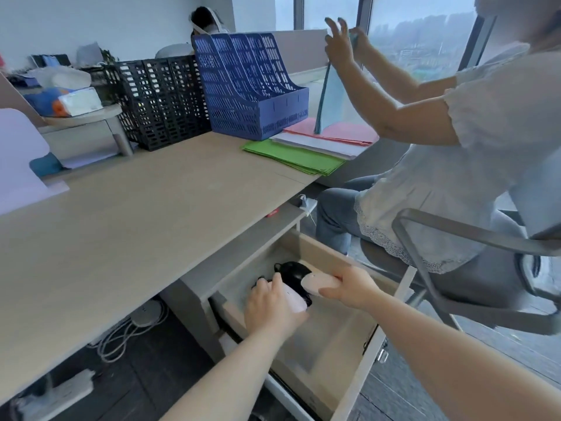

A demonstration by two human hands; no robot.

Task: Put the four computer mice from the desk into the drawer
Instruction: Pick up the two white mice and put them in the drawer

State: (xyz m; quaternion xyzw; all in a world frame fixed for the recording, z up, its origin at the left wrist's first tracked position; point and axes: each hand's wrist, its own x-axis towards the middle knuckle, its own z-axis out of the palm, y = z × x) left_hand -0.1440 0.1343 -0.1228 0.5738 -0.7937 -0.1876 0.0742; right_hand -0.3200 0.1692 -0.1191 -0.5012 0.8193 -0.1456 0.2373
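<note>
Both hands were down in the open drawer [349, 387] under the table [127, 214]. The left hand [270, 308] was wrapped around a pale pink mouse [294, 299], fingers curled over its top, holding it low near the drawer's back end. The right hand [349, 288] gripped a second pale pink mouse [317, 282] from the side, just above and beside the first one. Right behind them sat a glossy black mouse [293, 273], already inside the drawer, and a bit of another dark mouse [260, 282] peeked out at the left hand's fingertips, though too much of it was hidden to say more. So all the mice were in or over the drawer, bunched at the far end, with the near part of the drawer showing bare bottom.

On the table further back stood a blue file rack [249, 86] and a black file rack [161, 98], with green folders [293, 156] lying flat near the edge. Another person [473, 153] sat in a chair [455, 268] to the right, holding up a teal folder [329, 95].
</note>
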